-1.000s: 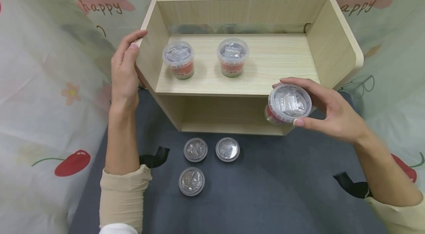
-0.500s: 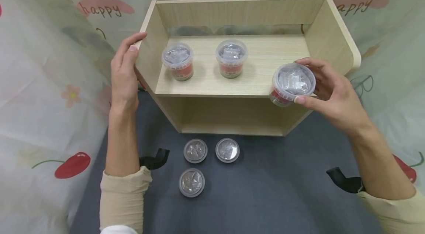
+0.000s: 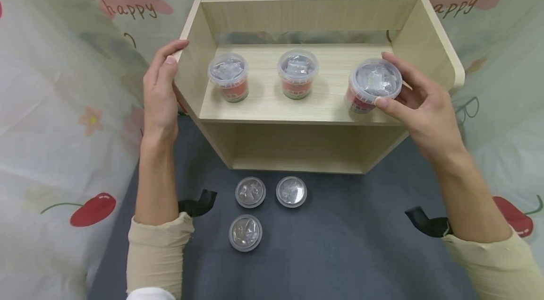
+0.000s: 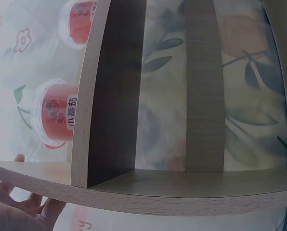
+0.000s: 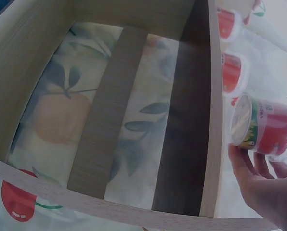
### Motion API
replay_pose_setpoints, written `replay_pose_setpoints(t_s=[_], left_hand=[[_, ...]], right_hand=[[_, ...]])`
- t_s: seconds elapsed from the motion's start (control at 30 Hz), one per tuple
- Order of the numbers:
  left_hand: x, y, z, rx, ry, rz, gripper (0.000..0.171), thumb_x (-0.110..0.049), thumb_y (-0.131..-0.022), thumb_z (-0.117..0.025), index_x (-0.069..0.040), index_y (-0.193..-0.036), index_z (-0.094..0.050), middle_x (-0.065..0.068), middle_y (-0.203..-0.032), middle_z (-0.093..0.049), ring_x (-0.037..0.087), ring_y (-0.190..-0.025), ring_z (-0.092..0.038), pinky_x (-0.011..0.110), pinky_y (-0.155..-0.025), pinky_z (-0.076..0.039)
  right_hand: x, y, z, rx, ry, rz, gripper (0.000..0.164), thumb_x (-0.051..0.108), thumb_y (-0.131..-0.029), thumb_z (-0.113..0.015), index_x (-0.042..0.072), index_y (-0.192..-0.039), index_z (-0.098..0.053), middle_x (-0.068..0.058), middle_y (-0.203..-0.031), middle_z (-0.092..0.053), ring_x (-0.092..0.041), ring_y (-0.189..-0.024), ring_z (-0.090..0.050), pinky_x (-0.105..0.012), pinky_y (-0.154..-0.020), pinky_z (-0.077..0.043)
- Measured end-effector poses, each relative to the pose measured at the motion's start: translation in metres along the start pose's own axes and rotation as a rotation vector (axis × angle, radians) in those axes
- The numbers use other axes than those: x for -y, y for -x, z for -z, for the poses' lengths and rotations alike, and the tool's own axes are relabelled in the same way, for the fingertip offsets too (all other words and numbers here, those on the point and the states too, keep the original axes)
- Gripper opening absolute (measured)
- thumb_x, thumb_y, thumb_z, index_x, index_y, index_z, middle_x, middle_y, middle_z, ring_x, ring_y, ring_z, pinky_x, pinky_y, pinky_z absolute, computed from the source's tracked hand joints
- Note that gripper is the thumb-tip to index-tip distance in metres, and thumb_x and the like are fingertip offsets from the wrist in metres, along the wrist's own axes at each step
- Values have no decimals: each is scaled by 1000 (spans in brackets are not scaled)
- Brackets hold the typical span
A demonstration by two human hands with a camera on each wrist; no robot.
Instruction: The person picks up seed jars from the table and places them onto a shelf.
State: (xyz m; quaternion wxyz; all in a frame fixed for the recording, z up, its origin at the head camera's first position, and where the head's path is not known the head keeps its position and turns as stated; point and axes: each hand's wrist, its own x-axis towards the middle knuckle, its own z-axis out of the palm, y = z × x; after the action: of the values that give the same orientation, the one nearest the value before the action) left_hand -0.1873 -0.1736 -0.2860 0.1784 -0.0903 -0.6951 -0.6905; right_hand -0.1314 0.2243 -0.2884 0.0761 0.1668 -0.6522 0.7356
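Observation:
My right hand [image 3: 425, 101] grips a round plastic tub [image 3: 376, 78] with a clear lid and red label between thumb and fingers. In the right wrist view, the base of this held tub [image 5: 273, 127] shows, a little off the upper board. Two matching tubs, one at the left [image 3: 228, 77] and one in the middle [image 3: 297, 74], stand upright on the upper level of a pale wooden shelf [image 3: 331, 111]. At the shelf's left side panel, my left hand [image 3: 160, 87] holds the edge, its fingertips over the rim.
Three smaller clear-lidded containers, a left one [image 3: 250, 192], a right one [image 3: 291, 192] and a front one [image 3: 245, 233], stand on the dark grey tabletop [image 3: 340, 243] before the shelf. A printed curtain [image 3: 63, 149] surrounds the table.
My right hand has lifted the tub from in front of the lower compartment to over the right part of the upper board. My left hand has stayed on the side panel.

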Motion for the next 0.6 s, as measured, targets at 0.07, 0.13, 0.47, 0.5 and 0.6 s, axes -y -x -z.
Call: replay_pose_setpoints(t_s=[0.07,0.13,0.47,0.5,0.6], left_hand=[[0,0,0,0,2,-4,36,-17,-103,-40,-11,-130,-64,5,-139,-52,21,-125,-44,32,-100,-34],[1,0,-1,0,2,-6,36,-17,-103,-40,-11,-130,-64,6,-138,-53,22,-123,-44,33,-100,-34],[2,0,-1,3,-20,-21,37,-19,-104,-39,-11,-131,-63,5,-139,-52,21,-125,-43,33,-101,-32],[2,0,-1,3,-25,-23,38,-19,-104,-39,-11,-131,-63,5,-140,-51,21,-125,-43,34,-101,-32],[3,0,-1,-2,-33,-20,38,-19,-104,-38,-12,-131,-63,5,-139,-51,21,-124,-43,34,-100,-33]], right_hand=[[-2,-3,0,-19,-4,6,63,-21,-84,-61,0,-143,-51,-20,-140,-48,-26,-112,-56,-21,-93,-46],[-4,-5,0,-36,11,13,63,-19,-85,-62,1,-143,-51,-20,-140,-49,-26,-115,-56,-21,-95,-45],[-18,-20,-3,-95,44,41,59,-13,-86,-68,-2,-141,-52,-17,-137,-53,-23,-123,-52,-22,-102,-41],[-20,-21,-3,-94,55,36,59,-13,-86,-68,-2,-142,-51,-16,-138,-52,-23,-124,-51,-22,-103,-40],[-23,-24,-3,-82,90,20,60,-12,-87,-67,-1,-144,-49,-17,-140,-50,-23,-126,-49,-22,-105,-39]])
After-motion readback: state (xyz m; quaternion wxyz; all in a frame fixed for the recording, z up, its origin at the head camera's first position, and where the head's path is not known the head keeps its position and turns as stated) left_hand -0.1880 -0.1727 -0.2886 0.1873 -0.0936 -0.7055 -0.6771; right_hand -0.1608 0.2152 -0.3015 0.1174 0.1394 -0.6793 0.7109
